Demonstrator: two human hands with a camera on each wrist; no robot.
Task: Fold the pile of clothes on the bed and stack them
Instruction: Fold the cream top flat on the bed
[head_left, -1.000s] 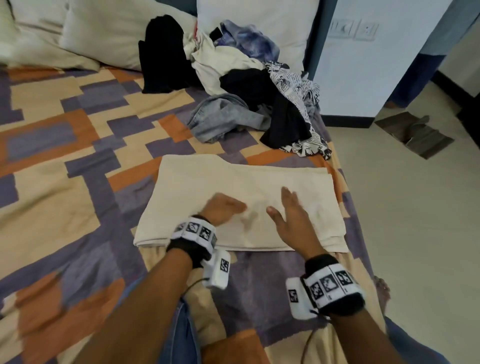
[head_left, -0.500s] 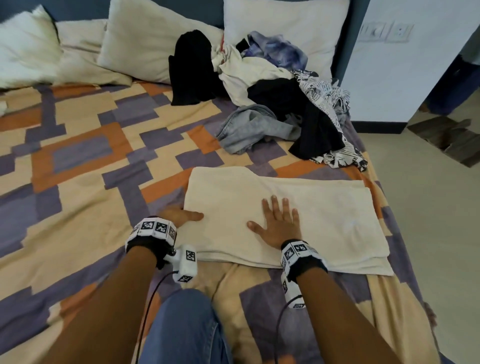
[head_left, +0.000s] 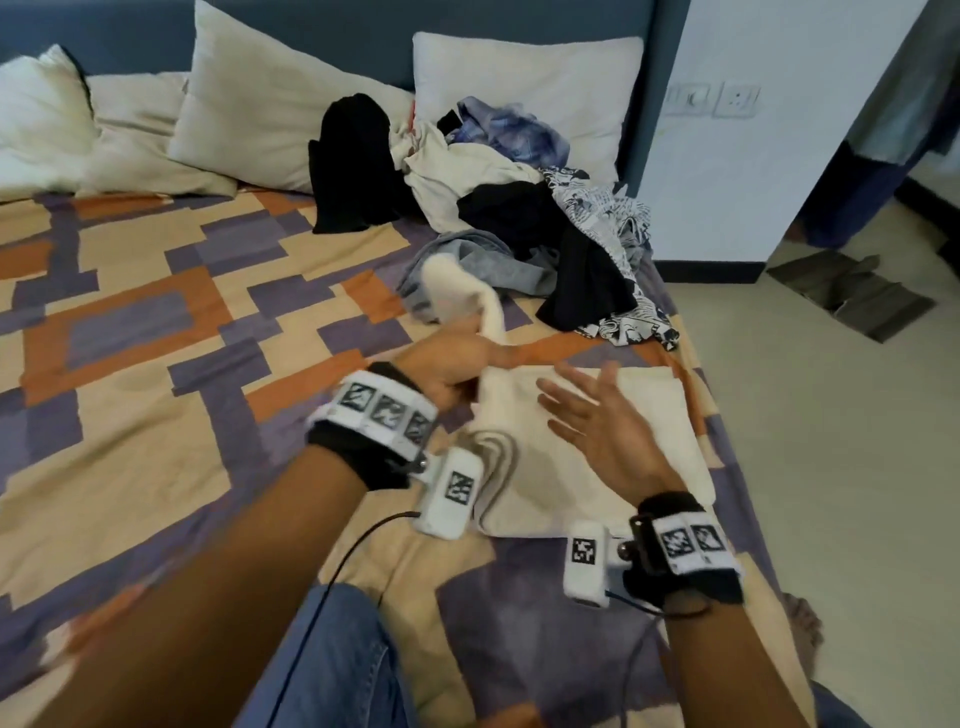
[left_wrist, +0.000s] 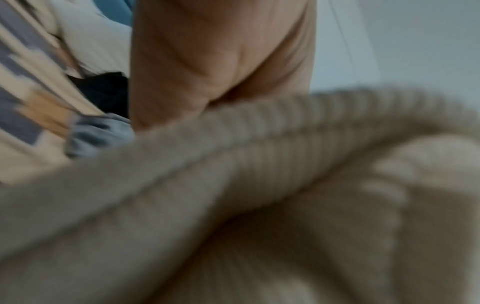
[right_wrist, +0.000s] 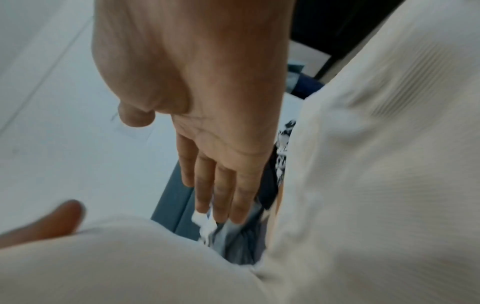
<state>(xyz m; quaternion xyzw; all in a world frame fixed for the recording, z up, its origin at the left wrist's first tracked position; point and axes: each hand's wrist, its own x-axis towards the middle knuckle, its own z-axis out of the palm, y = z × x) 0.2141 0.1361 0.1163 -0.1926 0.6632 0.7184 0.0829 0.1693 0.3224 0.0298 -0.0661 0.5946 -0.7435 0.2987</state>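
The cream cloth (head_left: 597, 447) is laid on the bed (head_left: 156, 291), near the pile of clothes (head_left: 519, 218). Its left end is gripped and lifted by the left hand (head_left: 447, 358). The right hand (head_left: 597, 421) is held spread over the cloth.

Cream ribbed knit garment (head_left: 597, 467). Bedspread (head_left: 156, 322): orange, purple, beige blocks. Pile: black garment (head_left: 358, 161), grey garment (head_left: 483, 260), black-and-white print cloth (head_left: 602, 202), blue tie-dye cloth (head_left: 514, 130). Off-white pillows (head_left: 524, 83).

right hand (right_wrist: 197, 86): flat, fingers (right_wrist: 221, 193) straight, holding nothing | cream garment (right_wrist: 376, 164): ribbed, filling right and bottom | patterned cloth (right_wrist: 283, 139): beyond fingertips, blurred
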